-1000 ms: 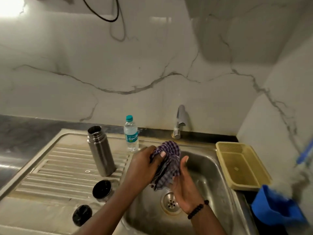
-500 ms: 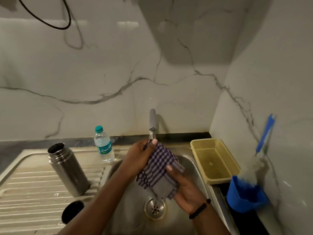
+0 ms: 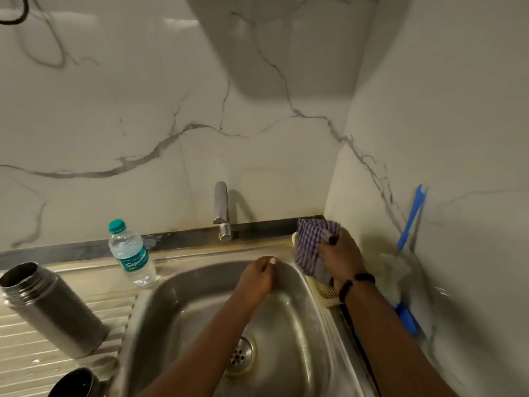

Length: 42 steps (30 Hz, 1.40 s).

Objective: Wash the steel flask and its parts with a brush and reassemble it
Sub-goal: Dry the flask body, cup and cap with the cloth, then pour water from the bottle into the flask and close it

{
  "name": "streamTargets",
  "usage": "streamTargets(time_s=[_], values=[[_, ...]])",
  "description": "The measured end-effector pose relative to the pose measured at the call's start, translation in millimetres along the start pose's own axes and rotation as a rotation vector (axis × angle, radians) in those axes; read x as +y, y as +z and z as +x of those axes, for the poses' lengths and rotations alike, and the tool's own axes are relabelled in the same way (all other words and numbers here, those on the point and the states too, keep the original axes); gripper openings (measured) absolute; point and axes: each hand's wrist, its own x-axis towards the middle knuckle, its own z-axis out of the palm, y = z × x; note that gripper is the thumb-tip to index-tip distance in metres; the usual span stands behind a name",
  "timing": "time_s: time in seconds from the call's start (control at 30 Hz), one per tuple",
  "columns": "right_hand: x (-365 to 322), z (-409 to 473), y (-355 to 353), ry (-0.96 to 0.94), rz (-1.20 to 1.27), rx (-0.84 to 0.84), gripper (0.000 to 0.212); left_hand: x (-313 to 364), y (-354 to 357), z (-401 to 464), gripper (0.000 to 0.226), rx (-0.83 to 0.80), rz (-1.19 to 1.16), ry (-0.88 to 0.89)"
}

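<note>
Your right hand has its grip closed on a purple checked cloth, fingers curled round the bunched fabric, holding it up at the right rim of the sink just above a yellow basket (only a small corner of the basket shows beneath the cloth and wrist). A dark bead bracelet sits on that wrist.

Your left hand hangs over the sink basin with its fingers loosely curled and nothing in its grip; it is apart from the cloth.

The steel flask stands with its mouth uncovered on the ribbed draining board at the left of the sink, well apart from both hands. It looks tilted in the head view, which may be the wide lens. Just in front of it, at the bottom edge, a dark round flask part rests on the same board, cut off by the frame, so you cannot tell which part it is.

A clear water bottle with a teal cap stands upright on the counter behind the sink's left corner. The tap rises at the back wall, with no water visible from it. A blue-handled brush leans against the right wall, its pale head blurred, above a blue holder.
</note>
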Motion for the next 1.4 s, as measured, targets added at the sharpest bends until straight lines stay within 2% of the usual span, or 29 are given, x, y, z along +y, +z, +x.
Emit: streamTargets(time_s=[0.07, 0.17, 0.23, 0.27, 0.33, 0.37, 0.43, 0.53, 0.6, 0.63, 0.7, 0.8, 0.87, 0.93, 1.0, 1.2, 1.4], values=[[3.2, 18.1, -0.8, -0.107, -0.276, 0.145, 0.031, -2.4, 16.9, 5.8, 0.052, -0.075, 0.130, 0.049], [21.7, 34.7, 5.0, -0.209, -0.632, 0.166, 0.029, 3.2, 40.5, 6.3, 0.043, -0.227, 0.270, 0.085], [48.1, 47.4, 10.0, -0.109, -0.824, -0.019, 0.041, -1.4, 52.3, 9.2, 0.043, -0.296, 0.226, 0.078], [61.1, 53.3, 9.9, -0.034, -0.934, -0.170, 0.045, -5.2, 56.9, 11.1, 0.045, -0.311, 0.203, 0.083], [78.0, 60.7, 10.0, 0.104, -1.071, -0.433, 0.036, -12.3, 60.1, 14.6, 0.049, -0.281, 0.164, 0.083], [81.4, 62.3, 10.0, 0.142, -1.083, -0.472, 0.039, -13.2, 60.9, 15.3, 0.050, -0.272, 0.130, 0.070], [79.3, 61.4, 7.5, 0.160, -1.048, -0.458, 0.047, -16.5, 61.1, 17.5, 0.050, -0.256, 0.079, 0.057], [76.5, 62.0, 6.8, 0.109, -1.084, -0.475, 0.034, -19.9, 60.3, 17.6, 0.049, -0.243, 0.032, 0.053], [75.9, 60.6, 8.8, 0.077, -1.063, -0.422, 0.033, -21.6, 58.4, 17.3, 0.046, -0.232, 0.001, 0.038], [74.9, 58.7, 11.0, 0.064, -1.040, -0.360, 0.035, -21.8, 55.8, 16.9, 0.042, -0.206, 0.002, 0.032], [73.6, 52.9, 18.0, -0.027, -0.962, -0.131, 0.041, -22.9, 48.6, 15.0, 0.030, -0.128, 0.008, 0.048], [63.0, 29.0, 33.8, -0.301, -0.925, 0.084, 0.017, -25.4, 28.4, 6.3, 0.025, -0.027, 0.037, 0.093], [55.3, 8.6, 46.9, -0.374, -0.790, 0.101, 0.009, -30.9, 9.7, -1.5, 0.023, 0.027, 0.023, 0.094], [54.2, -9.4, 63.3, -0.405, -0.671, 0.078, 0.004, -37.7, -10.7, -12.1, 0.018, 0.113, -0.011, 0.086], [56.0, -25.0, 80.8, -0.429, -0.587, 0.025, 0.013, -43.3, -30.9, -23.8, 0.015, 0.235, -0.055, 0.063], [52.0, -59.0, 138.0, -0.430, -0.441, -0.249, 0.011, -54.1, -105.9, -43.6, 0.015, 0.654, -0.113, 0.087], [25.3, -73.4, 188.8, -0.462, -0.416, -0.371, 0.011, -46.6, -160.7, -55.9, 0.008, 0.828, 0.018, 0.090]])
